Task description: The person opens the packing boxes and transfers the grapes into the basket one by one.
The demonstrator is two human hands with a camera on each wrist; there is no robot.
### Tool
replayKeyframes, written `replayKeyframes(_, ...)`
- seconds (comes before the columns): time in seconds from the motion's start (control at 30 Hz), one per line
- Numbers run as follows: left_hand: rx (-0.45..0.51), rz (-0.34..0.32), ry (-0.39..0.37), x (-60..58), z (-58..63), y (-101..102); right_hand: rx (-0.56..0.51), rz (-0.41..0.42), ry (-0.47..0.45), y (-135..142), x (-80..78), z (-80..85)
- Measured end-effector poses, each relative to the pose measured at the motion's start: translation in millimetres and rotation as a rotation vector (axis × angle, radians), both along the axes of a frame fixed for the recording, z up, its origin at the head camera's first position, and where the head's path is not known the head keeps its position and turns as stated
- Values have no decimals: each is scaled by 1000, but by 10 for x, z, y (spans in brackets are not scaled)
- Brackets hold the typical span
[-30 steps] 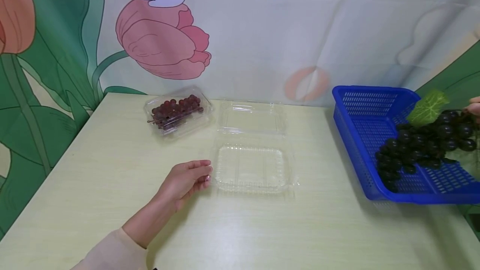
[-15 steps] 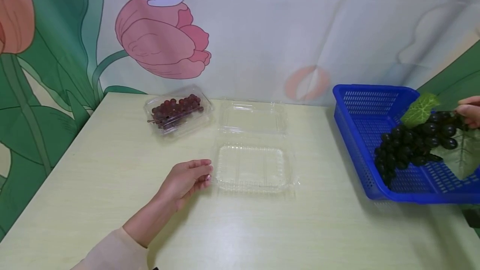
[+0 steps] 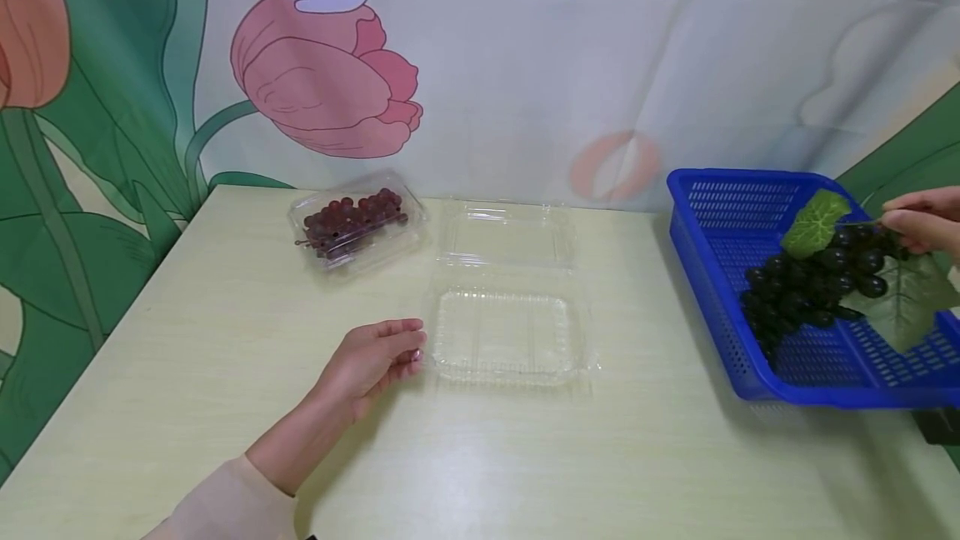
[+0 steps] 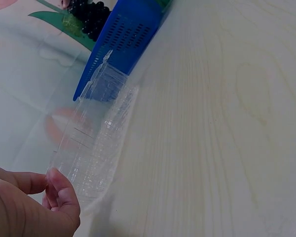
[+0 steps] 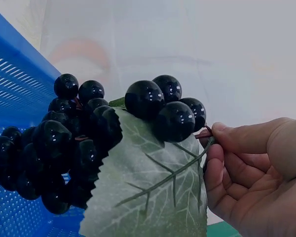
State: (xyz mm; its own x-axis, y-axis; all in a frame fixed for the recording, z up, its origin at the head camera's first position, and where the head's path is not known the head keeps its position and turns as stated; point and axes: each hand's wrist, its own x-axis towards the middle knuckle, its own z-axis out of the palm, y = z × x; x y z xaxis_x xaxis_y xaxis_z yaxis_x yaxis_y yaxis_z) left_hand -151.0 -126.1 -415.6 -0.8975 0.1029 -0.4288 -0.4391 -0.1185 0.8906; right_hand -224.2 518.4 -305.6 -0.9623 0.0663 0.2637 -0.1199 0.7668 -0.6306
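Note:
My right hand [image 3: 926,219] pinches the stem of a bunch of black grapes [image 3: 810,277] at the blue basket on the right. In the right wrist view, thumb and fingers close on the stem beside a pale green leaf [image 5: 158,182]; the round, glossy grapes [image 5: 52,138] overlap the basket. A second, brighter leaf [image 3: 816,223] lies against the bunch in the head view. At the table's middle, my left hand [image 3: 375,361] pinches the left edge of a clear plastic clamshell box [image 3: 506,336]. The box stands with its lid [image 3: 506,233] folded back; nothing lies in it.
The blue basket [image 3: 701,290] has slotted walls and sits at the table's right end. A lidded clear box [image 3: 412,252] holding reddish grapes [image 3: 352,223] stands at the back left. A printed cloth [image 3: 495,90] hangs behind the table [image 3: 480,473].
My right hand has come in from the right edge, shifting the black grapes and their leaves a little leftward over the basket. The left hand and the clear box have stayed put.

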Motion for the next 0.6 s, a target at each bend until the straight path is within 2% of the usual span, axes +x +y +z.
replayKeyframes(0.03, 1, -1, 1, 1, -1, -1, -9, -9, 4, -147, 46, 50)
replayKeyframes(0.1, 1, -4, 2, 2, -2, -3, -2, -22, 28, -132, -2, -17)
replayKeyframes(0.23, 1, -10, 7, 4, -3, -7, 10, -2, 48, 48, -214, -184)
replayKeyframes(0.4, 7, -6, 10, 6, -6, -10, 10, 5, 24, 310, -495, -388)
replayKeyframes(0.6, 11, -2, 10, 8, -20, -14, 55, -22, 5, 466, -676, -517)
